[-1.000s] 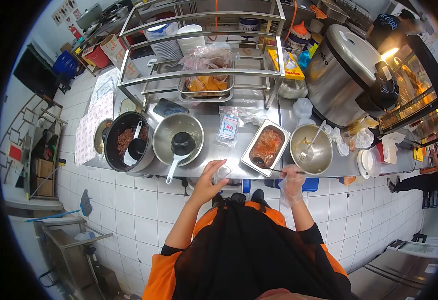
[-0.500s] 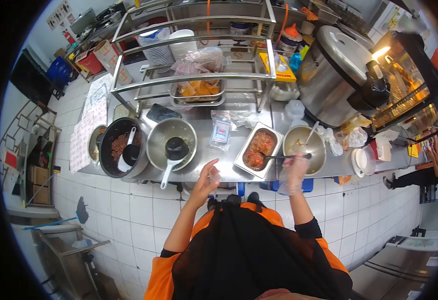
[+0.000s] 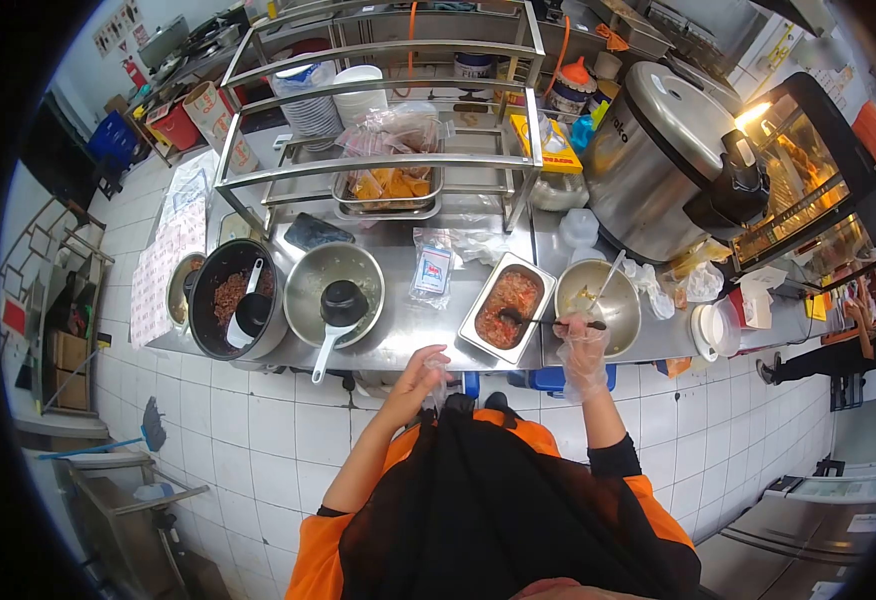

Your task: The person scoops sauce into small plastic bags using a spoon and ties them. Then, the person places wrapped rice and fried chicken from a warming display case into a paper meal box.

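Observation:
My right hand [image 3: 583, 358], in a clear plastic glove, grips the dark handle of a spoon [image 3: 548, 322]. The spoon's far end rests in chopped red sauce [image 3: 514, 296] inside a rectangular metal pan [image 3: 471, 335]. Right beside that hand stands a steel mixing bowl [image 3: 630, 335] with a utensil leaning in it. Just off the counter's front edge is my left hand [image 3: 418, 378], fingers loosely bent and apart, with clear plastic showing at the fingertips. Nearest to it is another steel bowl [image 3: 303, 295] holding a black ladle with a pale handle [image 3: 326, 350].
A deep dark pot [image 3: 208, 330] of minced food stands at the left. Behind are a small printed packet [image 3: 430, 270], a tray of orange food [image 3: 388, 188] and a metal rack [image 3: 378, 168]. A large steel cooker [image 3: 648, 150] stands at the right; another person [image 3: 858, 340] is beyond.
The view has shifted slightly. My left hand has come down closer to my body. The spoon's head, earlier showing a red heap, now sits lower in the sauce.

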{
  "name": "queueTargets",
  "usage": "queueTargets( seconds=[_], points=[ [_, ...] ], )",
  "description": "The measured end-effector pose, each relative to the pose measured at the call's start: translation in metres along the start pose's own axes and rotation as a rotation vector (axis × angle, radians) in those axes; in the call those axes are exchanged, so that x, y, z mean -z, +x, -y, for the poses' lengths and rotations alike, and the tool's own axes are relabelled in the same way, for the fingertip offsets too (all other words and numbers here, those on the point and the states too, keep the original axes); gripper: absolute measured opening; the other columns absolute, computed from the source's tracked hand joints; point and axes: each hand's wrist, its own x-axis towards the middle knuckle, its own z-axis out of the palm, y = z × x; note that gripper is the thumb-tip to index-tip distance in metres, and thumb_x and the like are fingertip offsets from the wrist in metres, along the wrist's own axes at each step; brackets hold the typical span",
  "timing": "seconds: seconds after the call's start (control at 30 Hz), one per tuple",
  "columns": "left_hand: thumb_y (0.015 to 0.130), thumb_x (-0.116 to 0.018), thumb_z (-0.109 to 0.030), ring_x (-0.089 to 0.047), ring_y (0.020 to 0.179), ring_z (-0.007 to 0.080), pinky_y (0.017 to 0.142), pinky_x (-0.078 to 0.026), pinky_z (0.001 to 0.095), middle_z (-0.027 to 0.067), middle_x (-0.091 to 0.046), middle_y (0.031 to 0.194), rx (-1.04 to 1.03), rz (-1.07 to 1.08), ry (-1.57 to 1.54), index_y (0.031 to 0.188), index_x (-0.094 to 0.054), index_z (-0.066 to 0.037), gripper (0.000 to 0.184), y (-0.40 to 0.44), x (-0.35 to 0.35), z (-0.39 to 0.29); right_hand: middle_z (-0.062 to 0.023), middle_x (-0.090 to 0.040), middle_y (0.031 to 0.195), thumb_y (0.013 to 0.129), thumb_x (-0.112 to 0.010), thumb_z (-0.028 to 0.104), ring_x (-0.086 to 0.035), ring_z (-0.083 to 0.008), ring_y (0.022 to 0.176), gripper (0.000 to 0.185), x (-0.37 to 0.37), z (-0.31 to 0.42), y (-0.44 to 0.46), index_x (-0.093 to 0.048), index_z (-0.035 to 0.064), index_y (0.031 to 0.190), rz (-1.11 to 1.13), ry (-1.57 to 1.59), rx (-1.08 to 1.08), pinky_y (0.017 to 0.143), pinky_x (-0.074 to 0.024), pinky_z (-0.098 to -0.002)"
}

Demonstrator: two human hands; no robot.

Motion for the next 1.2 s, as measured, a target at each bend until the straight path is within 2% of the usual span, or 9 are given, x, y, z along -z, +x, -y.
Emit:
queueTargets(
  seconds=[0.2, 0.3, 0.4, 0.53, 0.63, 0.77, 0.93, 1.07, 1.2],
  points=[
    [0.102, -0.043, -0.026, -0.059, 0.100, 0.0175, 0.093, -0.043, 0.0329, 0.0106, -0.054, 0.119, -0.013, 0.018, 0.039, 0.141, -0.037, -0.010, 0.043, 0.002, -0.010, 0.005, -0.0084, -0.065, 0.084, 0.097, -0.056, 0.027, -0.063, -0.0182, 0.074, 0.025, 0.000, 0.015, 0.002, -0.056, 0.0035, 0.087, 0.235, -0.321, 0.322, 0.069, -0.0515, -0.0314],
    [0.102, -0.041, -0.027, -0.059, 0.100, 0.0174, 0.093, -0.044, 0.0326, 0.0116, -0.052, 0.120, -0.011, -0.001, 0.039, 0.145, -0.032, -0.011, 0.047, 0.001, -0.010, 0.005, -0.0080, -0.065, 0.076, 0.096, -0.056, 0.023, -0.063, -0.0226, 0.071, 0.022, -0.022, 0.014, -0.017, -0.057, 0.0049, 0.083, 0.142, -0.071, 0.063, 0.068, -0.0505, -0.0334],
    [0.102, -0.040, -0.029, -0.059, 0.101, 0.0177, 0.093, -0.043, 0.0327, 0.0125, -0.050, 0.123, -0.005, -0.037, 0.027, 0.149, -0.026, -0.013, 0.052, 0.002, -0.008, 0.012, -0.0082, -0.063, 0.070, 0.097, -0.053, 0.024, -0.062, -0.0220, 0.069, 0.026, -0.012, 0.009, -0.005, -0.058, 0.0033, 0.083, 0.206, -0.584, 0.450, 0.065, -0.0497, -0.0333],
    [0.100, -0.048, -0.024, -0.054, 0.108, 0.0184, 0.097, -0.040, 0.0323, 0.0117, -0.048, 0.123, -0.022, -0.098, 0.006, 0.152, -0.020, -0.015, 0.060, 0.001, -0.008, 0.006, -0.0064, -0.061, 0.067, 0.100, -0.049, 0.033, -0.058, -0.0140, 0.061, 0.036, -0.013, -0.024, -0.008, -0.057, 0.0016, 0.085, 0.008, 0.079, -0.119, 0.057, -0.0458, -0.0276],
    [0.094, -0.058, -0.015, -0.049, 0.118, 0.0205, 0.099, -0.040, 0.0331, 0.0129, -0.047, 0.129, -0.037, -0.146, -0.024, 0.153, -0.016, -0.015, 0.072, 0.004, -0.012, -0.003, -0.0069, -0.061, 0.066, 0.099, -0.049, 0.036, -0.056, -0.0135, 0.059, 0.036, -0.009, -0.033, 0.006, -0.057, 0.0029, 0.090, -0.186, 0.171, -0.237, 0.056, -0.0444, -0.0255],
    [0.082, -0.069, 0.001, -0.042, 0.129, 0.0220, 0.104, -0.038, 0.0343, 0.0153, -0.046, 0.137, -0.058, -0.150, -0.037, 0.152, -0.017, -0.012, 0.088, 0.009, -0.004, 0.011, -0.0065, -0.060, 0.066, 0.099, -0.047, 0.040, -0.055, -0.0118, 0.058, 0.039, -0.006, -0.034, 0.011, -0.055, 0.0028, 0.094, -0.245, 0.234, -0.283, 0.056, -0.0442, -0.0243],
    [0.078, -0.072, 0.006, -0.043, 0.129, 0.0214, 0.105, -0.037, 0.0329, 0.0153, -0.047, 0.137, -0.049, -0.145, -0.018, 0.147, -0.030, -0.004, 0.081, 0.006, 0.007, 0.020, -0.0053, -0.060, 0.065, 0.100, -0.047, 0.039, -0.056, -0.0114, 0.058, 0.038, -0.003, -0.034, 0.010, -0.056, 0.0024, 0.093, -0.300, 0.124, -0.237, 0.056, -0.0442, -0.0230],
    [0.076, -0.076, 0.000, -0.041, 0.132, 0.0215, 0.110, -0.031, 0.0345, 0.0158, -0.047, 0.138, 0.014, -0.172, -0.058, 0.142, -0.037, -0.001, 0.077, 0.003, 0.008, 0.018, -0.0066, -0.062, 0.079, 0.098, -0.052, 0.033, -0.059, -0.0123, 0.067, 0.032, 0.003, -0.017, 0.004, -0.058, 0.0017, 0.092, -0.091, -0.017, -0.082, 0.062, -0.0479, -0.0249],
    [0.077, -0.075, 0.002, -0.046, 0.126, 0.0209, 0.107, -0.036, 0.0333, 0.0133, -0.048, 0.135, -0.013, -0.199, -0.054, 0.140, -0.040, -0.001, 0.072, 0.001, 0.005, 0.017, -0.0065, -0.060, 0.093, 0.096, -0.057, 0.031, -0.059, -0.0124, 0.077, 0.029, 0.005, 0.005, -0.001, -0.059, 0.0022, 0.093, 0.086, -0.038, -0.075, 0.070, -0.0500, -0.0269]
  ],
)
